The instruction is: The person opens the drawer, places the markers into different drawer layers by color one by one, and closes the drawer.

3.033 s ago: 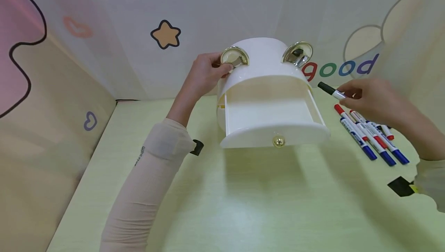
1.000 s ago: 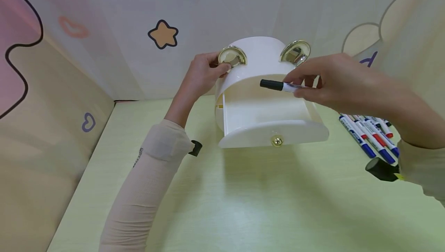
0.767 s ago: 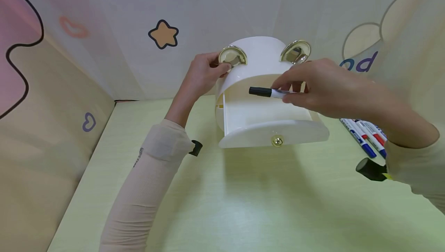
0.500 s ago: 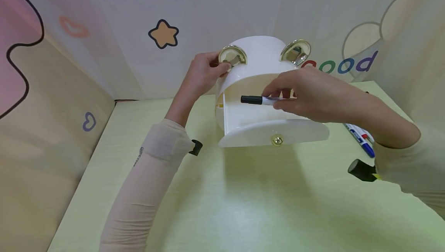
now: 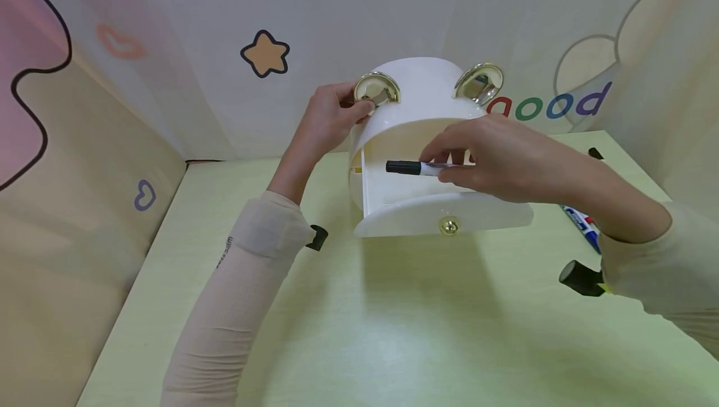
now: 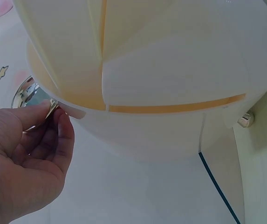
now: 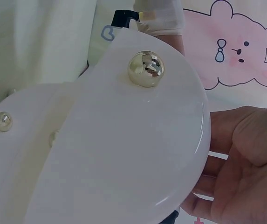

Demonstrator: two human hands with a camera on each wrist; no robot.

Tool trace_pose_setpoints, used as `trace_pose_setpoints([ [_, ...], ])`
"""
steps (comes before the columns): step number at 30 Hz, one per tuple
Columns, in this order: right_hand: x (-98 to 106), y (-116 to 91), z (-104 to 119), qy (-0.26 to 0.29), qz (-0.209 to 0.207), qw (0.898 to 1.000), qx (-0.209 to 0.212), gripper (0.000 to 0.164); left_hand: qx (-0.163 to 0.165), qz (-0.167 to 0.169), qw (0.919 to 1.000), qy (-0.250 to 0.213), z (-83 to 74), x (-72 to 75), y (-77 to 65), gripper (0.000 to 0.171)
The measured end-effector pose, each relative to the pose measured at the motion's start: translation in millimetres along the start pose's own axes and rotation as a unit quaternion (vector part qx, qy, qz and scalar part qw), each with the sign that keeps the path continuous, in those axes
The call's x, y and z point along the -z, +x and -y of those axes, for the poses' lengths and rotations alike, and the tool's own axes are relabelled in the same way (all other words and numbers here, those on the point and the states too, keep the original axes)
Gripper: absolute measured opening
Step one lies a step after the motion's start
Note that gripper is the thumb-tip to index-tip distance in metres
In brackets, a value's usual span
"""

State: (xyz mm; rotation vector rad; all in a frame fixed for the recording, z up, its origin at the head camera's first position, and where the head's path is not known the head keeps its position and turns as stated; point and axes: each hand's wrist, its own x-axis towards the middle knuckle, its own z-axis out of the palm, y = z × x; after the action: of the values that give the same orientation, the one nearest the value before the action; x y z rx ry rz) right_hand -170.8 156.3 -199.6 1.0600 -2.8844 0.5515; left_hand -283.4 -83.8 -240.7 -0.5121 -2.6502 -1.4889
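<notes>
In the head view, my left hand pinches the left gold disc on top of a white rounded box. The left wrist view shows the same hand at the box's edge. The box's drawer is pulled out, with a gold knob on its front. Over the drawer, my right hand pinches a black-capped marker lying nearly level, cap leftward. In the right wrist view, the drawer front hides the marker and my fingertips.
On the pale green table, a blue-ended marker shows beside my right forearm, which covers the other markers. A black cap end peeks out behind that arm. A printed cloth wall stands behind the box.
My right hand has carried the black-capped marker left from above the marker pile, then lowered it toward the drawer. My left hand has kept its hold on the gold disc.
</notes>
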Motion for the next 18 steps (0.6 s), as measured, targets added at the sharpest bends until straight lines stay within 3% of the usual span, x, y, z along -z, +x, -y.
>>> trace_pose_setpoints([
  [10,1,-2,-6,0.002,-0.005,1.0,0.015,0.027,-0.013,0.0,0.9999,0.007,1.2,0.5,0.7,0.02],
  [18,4,-10,-12,-0.002,-0.009,1.0,-0.019,0.028,-0.015,0.002,0.9999,0.004,2.2,0.5,1.3,0.02],
])
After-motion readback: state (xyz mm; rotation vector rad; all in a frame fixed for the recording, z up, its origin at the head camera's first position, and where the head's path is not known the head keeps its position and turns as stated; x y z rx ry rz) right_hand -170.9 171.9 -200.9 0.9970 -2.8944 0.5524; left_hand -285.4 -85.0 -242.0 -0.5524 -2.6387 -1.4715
